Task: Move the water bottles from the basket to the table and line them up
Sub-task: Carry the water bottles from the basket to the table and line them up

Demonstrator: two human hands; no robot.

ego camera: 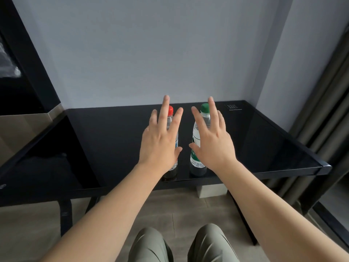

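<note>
Two clear water bottles stand upright side by side near the front edge of the black glossy table (117,140). The left bottle (171,115) has a red cap; the right bottle (197,142) has a green cap and a green label. My left hand (160,138) is held in front of the red-capped bottle with its fingers straight and spread, covering most of it. My right hand (212,142) is spread the same way in front of the green-capped bottle. Neither hand grips a bottle. No basket is in view.
A wall runs close behind the table. A small socket panel (233,107) sits at the table's back right. Dark shelving (22,76) stands at the left, curtains (324,103) at the right. My knees (181,244) are below the table's front edge.
</note>
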